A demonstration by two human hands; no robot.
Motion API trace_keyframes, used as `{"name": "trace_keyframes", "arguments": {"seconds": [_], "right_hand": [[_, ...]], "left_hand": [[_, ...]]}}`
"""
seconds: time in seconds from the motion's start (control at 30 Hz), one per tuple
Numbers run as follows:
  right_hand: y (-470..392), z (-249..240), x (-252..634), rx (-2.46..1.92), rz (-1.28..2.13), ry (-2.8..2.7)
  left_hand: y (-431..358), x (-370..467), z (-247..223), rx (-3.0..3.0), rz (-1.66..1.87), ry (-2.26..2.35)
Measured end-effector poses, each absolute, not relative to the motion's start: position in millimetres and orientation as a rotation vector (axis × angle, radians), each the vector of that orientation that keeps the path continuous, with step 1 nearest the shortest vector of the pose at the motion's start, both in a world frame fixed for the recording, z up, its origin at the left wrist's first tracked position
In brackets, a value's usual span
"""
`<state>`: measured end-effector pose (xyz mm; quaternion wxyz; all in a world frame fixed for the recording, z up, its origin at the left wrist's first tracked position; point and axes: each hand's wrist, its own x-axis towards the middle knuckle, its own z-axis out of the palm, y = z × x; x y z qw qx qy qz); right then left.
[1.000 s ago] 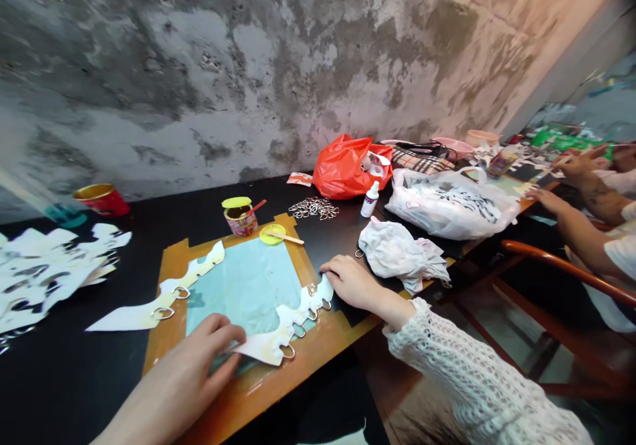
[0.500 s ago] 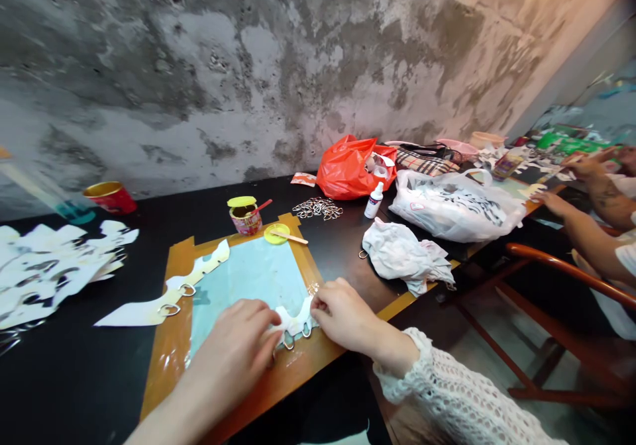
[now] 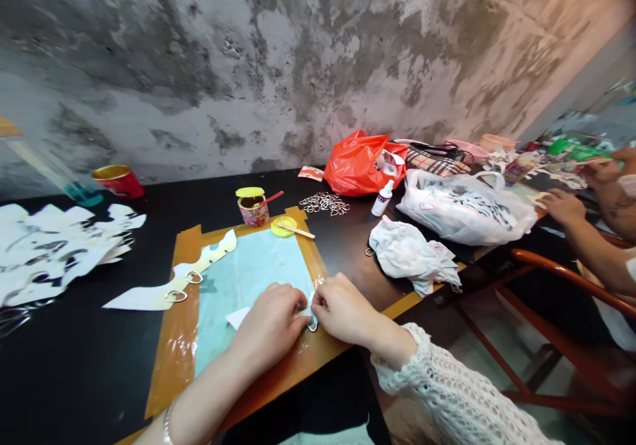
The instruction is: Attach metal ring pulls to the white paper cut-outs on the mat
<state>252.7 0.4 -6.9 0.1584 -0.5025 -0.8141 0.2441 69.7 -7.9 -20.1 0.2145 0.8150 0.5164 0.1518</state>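
Observation:
My left hand (image 3: 272, 322) is closed on a white cut-out strip (image 3: 237, 317), whose pointed end shows beyond my knuckles. Close beside it, my right hand (image 3: 345, 309) pinches the strip's other end between thumb and fingers. A metal ring (image 3: 313, 327) hangs at the strip's edge between both hands; the rest of the strip is covered by my fingers. Beneath them lies a pale blue sheet (image 3: 248, 259) bordered with brown tape (image 3: 166, 339). At its left edge rests another white strip (image 3: 144, 298) with two metal rings (image 3: 176, 296) along it.
A stack of white cut-outs (image 3: 44, 249) lies left. Behind the sheet stand an open tub (image 3: 252, 212), a yellow lid (image 3: 283, 226) with a stick, loose rings (image 3: 325, 203), a white bottle (image 3: 382, 198) and a red bag (image 3: 358, 167). A crumpled cloth (image 3: 405, 249) and another person's hands (image 3: 561, 205) are right.
My left hand has slid right along the strip toward my right hand and now covers its middle. The strip's pointed left end has come into sight. The view has shifted slightly.

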Motion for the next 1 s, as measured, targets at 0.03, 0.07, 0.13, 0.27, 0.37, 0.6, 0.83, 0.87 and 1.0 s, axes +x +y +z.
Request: {"name": "trace_keyframes", "arguments": {"seconds": [0.03,0.07,0.13,0.27,0.37,0.6,0.83,0.87,1.0], "right_hand": [[0.8,-7.3,252.4,-1.426,0.704,-2.333],[0.9,-8.3,252.4,-1.411,0.71,-2.335],[0.1,-12.2,253.6,-1.376,0.703,-2.332],[-4.0,-25.3,258.9,-1.265,0.537,-2.35],[-6.8,-35.4,263.2,-1.138,0.395,-2.393],[-9.3,-42.6,266.7,-1.041,0.325,-2.443],[-12.2,-34.0,271.2,-1.15,0.54,-2.277],[-12.5,-32.1,271.7,-1.165,0.576,-2.258],[-12.2,-26.3,270.6,-1.199,0.664,-2.252]], "left_hand": [[-7.2,69.8,-20.6,2.25,0.422,1.43],[-6.5,70.2,-21.0,2.239,0.425,1.426],[-4.7,71.8,-21.1,2.217,0.433,1.408],[-1.7,75.2,-21.0,2.171,0.434,1.386],[-0.9,75.1,-21.4,2.138,0.411,1.389],[-0.4,74.5,-20.7,2.138,0.412,1.372],[0.2,74.7,-20.8,2.111,0.432,1.366],[0.1,74.7,-21.0,2.109,0.432,1.365],[-0.4,74.9,-21.2,2.109,0.423,1.369]]}}
